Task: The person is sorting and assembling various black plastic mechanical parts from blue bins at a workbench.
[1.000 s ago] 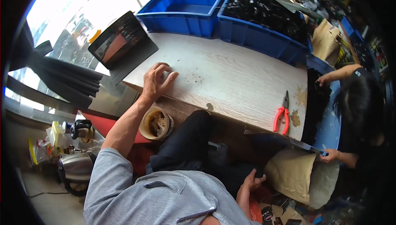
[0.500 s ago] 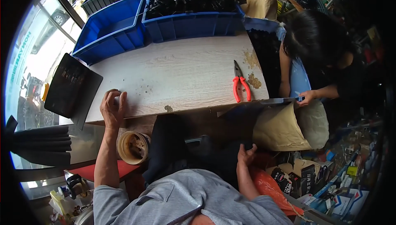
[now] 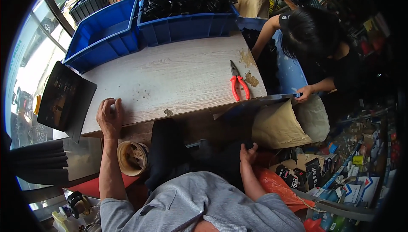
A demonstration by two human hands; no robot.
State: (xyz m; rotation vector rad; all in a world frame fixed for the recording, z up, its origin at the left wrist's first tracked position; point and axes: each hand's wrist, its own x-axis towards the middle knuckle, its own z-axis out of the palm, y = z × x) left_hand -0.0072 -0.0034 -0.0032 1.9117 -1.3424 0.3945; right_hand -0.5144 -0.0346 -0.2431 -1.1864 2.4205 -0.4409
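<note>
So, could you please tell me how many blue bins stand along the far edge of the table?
2: the left bin, nearer the window side, and the right bin beside it, heaped with black parts. Others may be hidden behind them.

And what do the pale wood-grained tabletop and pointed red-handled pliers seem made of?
Pale wood-grained tabletop: probably laminated board, matt; brown patches suggest a worn coating.
Pointed red-handled pliers: probably steel, nose dull grey; smooth red grips suggest plastic or rubber.

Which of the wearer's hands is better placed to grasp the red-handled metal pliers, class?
Probably the right hand: nearer the pliers, rightward on the pale wood-grained tabletop; the left hand is at its left.
</note>
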